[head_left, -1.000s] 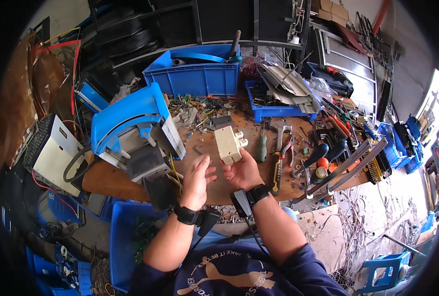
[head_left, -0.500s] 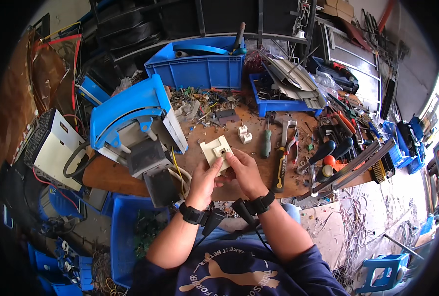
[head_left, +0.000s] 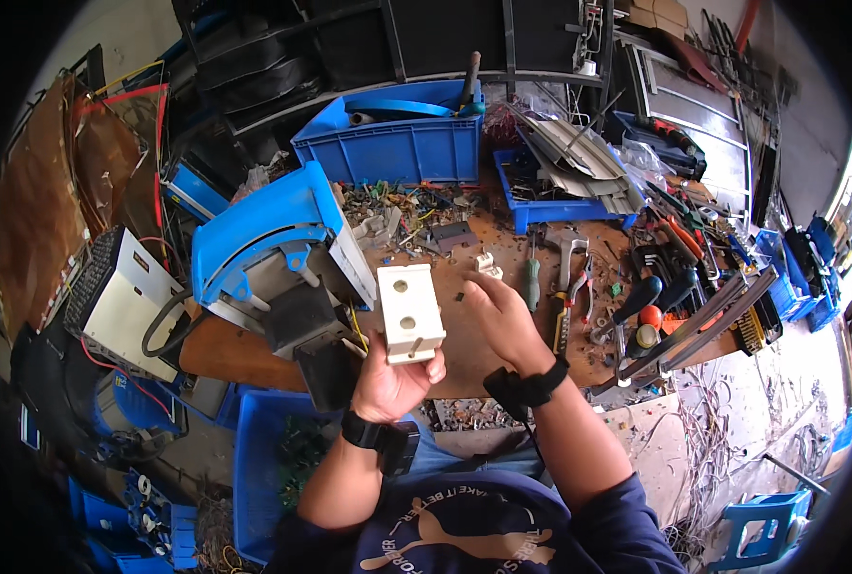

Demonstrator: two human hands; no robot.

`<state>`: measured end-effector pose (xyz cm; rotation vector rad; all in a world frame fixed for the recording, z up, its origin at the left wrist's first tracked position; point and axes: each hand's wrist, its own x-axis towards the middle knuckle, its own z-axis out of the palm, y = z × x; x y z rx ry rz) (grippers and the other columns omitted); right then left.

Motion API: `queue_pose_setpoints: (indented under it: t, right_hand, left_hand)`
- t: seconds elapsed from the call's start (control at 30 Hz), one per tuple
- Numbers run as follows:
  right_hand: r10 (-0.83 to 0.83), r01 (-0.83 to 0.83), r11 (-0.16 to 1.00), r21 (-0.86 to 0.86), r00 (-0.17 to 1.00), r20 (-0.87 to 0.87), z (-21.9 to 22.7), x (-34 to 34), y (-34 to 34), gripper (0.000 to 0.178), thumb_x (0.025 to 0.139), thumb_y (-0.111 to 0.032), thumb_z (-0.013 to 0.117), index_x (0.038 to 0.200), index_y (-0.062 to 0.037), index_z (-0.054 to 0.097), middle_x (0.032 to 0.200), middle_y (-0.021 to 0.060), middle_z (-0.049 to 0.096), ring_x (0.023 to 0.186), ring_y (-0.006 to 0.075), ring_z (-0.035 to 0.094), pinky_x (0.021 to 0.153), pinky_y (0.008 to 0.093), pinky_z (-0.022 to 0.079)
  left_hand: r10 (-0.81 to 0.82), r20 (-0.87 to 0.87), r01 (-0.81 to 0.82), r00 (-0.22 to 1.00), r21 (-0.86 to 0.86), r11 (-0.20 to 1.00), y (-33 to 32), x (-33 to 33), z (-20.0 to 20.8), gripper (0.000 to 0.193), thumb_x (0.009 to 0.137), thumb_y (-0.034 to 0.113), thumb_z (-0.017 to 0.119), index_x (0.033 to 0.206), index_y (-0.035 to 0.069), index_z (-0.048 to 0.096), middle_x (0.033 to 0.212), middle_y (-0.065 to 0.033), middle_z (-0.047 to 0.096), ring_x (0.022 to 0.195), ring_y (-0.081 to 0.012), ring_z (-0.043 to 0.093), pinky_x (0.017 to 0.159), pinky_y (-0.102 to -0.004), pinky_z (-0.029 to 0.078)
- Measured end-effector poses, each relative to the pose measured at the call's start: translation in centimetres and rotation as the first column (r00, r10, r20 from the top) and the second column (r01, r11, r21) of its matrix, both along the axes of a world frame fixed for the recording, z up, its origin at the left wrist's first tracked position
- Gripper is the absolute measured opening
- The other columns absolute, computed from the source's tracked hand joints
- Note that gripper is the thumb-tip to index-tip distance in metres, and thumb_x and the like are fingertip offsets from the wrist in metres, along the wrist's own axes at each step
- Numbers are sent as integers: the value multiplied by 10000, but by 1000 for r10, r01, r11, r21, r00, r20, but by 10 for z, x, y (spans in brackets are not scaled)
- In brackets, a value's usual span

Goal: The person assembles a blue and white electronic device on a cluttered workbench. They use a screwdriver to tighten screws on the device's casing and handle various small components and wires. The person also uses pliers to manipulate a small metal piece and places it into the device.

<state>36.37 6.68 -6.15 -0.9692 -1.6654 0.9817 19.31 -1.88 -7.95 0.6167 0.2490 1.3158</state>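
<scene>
A cream plastic block (head_left: 409, 304), rectangular with two round holes in its face, is gripped in my left hand (head_left: 392, 387). Its lower end has a ledge, and my fingers and thumb close around that end. My right hand (head_left: 504, 320) is apart from the block, its fingers stretched toward a small white plastic piece (head_left: 485, 262) on the workbench. That piece is partly hidden behind the hand, so contact cannot be made out. To its right lie a green-handled screwdriver (head_left: 532, 277), a hammer (head_left: 564, 277) and red-handled pliers (head_left: 586, 292).
A blue-hooded machine (head_left: 263, 230) stands at left on the wooden bench (head_left: 225, 354). Behind are a blue crate (head_left: 387, 148) and a blue tray (head_left: 564, 212) of metal strips. Scraps litter the bench; an F-shaped metal clamp (head_left: 694, 330) lies right. A blue bin (head_left: 263, 478) sits below.
Both hands were together on the cream block. My right hand has let go and moved right and away, toward the small white piece; my left hand has turned the block, showing two holes.
</scene>
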Motion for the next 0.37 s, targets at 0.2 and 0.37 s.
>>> queue_pose_setpoints:
  t: [0.2, 0.37]
  right_hand:
    - [119, -134, 987, -93, 982, -149, 12, 17, -39, 321, 919, -141, 640, 1175, 49, 609, 1060, 131, 660, 948, 168, 633, 817, 298, 503]
    - [202, -201, 978, 52, 979, 2, 37, 24, -68, 277, 914, -121, 652, 1155, 12, 624, 1033, 91, 645, 926, 155, 621, 822, 284, 493]
  left_hand:
    - [-105, -86, 111, 991, 69, 991, -13, -6, 5, 1075, 722, 766, 604, 1429, -8, 370, 938, -104, 620, 686, -207, 574, 633, -317, 430]
    - [-301, 43, 287, 953, 203, 936, -13, -12, 1, 914, 798, 584, 681, 1422, -13, 382, 1031, -147, 624, 754, -247, 615, 624, -344, 472]
